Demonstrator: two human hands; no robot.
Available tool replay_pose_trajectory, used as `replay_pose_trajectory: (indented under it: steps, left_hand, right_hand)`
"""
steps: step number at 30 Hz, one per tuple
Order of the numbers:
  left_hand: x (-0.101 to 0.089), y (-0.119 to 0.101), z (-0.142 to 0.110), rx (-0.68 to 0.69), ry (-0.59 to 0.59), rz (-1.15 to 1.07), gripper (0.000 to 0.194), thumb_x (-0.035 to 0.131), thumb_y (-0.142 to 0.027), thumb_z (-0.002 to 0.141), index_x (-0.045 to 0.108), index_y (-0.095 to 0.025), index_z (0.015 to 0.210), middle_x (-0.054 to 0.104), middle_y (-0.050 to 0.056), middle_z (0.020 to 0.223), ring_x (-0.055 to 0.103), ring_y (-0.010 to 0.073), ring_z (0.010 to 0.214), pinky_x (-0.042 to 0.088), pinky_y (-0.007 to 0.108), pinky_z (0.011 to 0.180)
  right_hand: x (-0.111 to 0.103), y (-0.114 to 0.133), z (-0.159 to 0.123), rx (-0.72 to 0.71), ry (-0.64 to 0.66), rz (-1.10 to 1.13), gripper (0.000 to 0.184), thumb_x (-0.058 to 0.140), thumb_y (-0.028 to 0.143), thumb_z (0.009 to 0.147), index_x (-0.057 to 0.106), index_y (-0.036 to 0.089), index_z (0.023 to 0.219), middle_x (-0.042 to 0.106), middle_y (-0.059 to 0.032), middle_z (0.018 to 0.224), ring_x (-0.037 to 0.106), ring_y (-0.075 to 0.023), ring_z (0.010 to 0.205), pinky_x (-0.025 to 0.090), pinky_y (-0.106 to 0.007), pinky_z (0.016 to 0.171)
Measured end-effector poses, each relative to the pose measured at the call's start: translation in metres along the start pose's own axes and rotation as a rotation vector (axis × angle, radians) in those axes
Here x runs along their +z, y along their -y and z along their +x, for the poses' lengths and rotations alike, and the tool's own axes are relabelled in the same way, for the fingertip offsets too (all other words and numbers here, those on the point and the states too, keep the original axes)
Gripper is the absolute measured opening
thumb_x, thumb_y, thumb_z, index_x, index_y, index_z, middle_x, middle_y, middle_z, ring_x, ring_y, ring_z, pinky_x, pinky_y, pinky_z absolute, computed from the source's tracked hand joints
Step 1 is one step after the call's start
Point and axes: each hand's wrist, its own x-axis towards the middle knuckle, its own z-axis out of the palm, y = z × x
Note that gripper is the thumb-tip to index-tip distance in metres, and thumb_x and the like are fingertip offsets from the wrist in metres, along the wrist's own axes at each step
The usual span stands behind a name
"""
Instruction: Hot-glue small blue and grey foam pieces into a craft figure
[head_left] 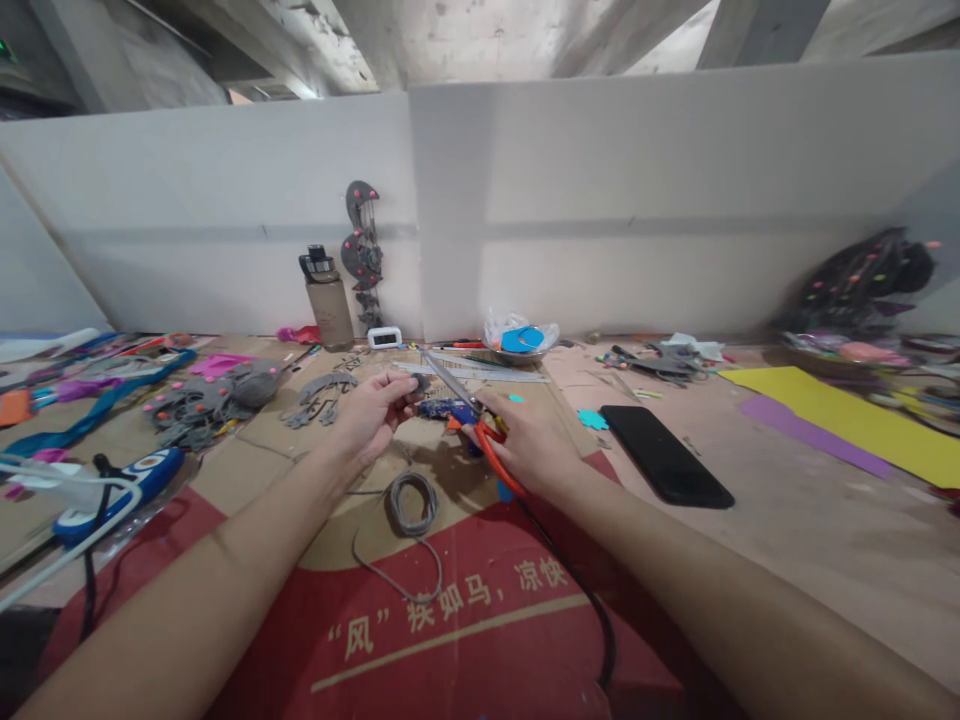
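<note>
My left hand (381, 408) pinches a small dark grey piece (421, 382), which looks like felt, between thumb and fingertips. My right hand (519, 440) is closed around the orange handles of a pair of scissors (450, 380). Their metal blades point up and left, close beside the grey piece; I cannot tell whether they touch it. Under the hands lies a blue glue gun (442, 409) with an orange part, partly hidden by the scissors and fingers. A coil of grey cord (412, 503) rests on the cardboard just in front, its loose end curling toward me.
A black phone (664, 455) lies to the right, near yellow paper (847, 415). Grey felt pieces with pink dots (217, 400) and a blue power strip (124, 492) are on the left. At the back stand a bottle (328, 305), a small digital clock (385, 338) and a bowl (519, 345).
</note>
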Motion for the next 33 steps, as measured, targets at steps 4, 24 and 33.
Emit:
replay_pose_trajectory:
  steps: [4,24,33]
  left_hand:
    - [0.0000,-0.0002,0.0002,0.021,-0.002,-0.022,0.018,0.073,-0.014,0.059,0.057,-0.012,0.068,0.062,0.002,0.064,0.057,0.0096,0.059,0.039,0.018,0.050]
    - [0.0011,0.0045,0.0004,0.079,0.094,-0.004,0.013,0.071,-0.013,0.061,0.060,-0.012,0.068,0.060,0.002,0.067,0.053,0.0089,0.061,0.038,0.019,0.051]
    - [0.0001,0.0054,0.0002,0.081,0.100,0.000,0.014,0.071,-0.015,0.062,0.059,-0.012,0.067,0.060,0.003,0.066,0.053,0.0092,0.060,0.038,0.020,0.053]
  right_hand:
    - [0.0010,-0.0009,-0.0006,0.027,-0.056,0.057,0.043,0.044,0.042,0.088,0.045,0.022,0.126,0.061,-0.0073,0.103,0.057,-0.0171,0.081,0.041,-0.026,0.070]
    - [-0.0078,0.0075,-0.0036,0.033,0.013,-0.338,0.049,0.042,0.049,0.086,0.041,0.029,0.131,0.054,-0.0082,0.106,0.055,-0.0198,0.078,0.034,-0.028,0.061]
    - [-0.0063,0.0071,-0.0035,0.031,0.020,-0.333,0.052,0.046,0.046,0.085,0.038,0.030,0.134,0.055,-0.0092,0.107,0.056,-0.0208,0.081,0.035,-0.028,0.063]
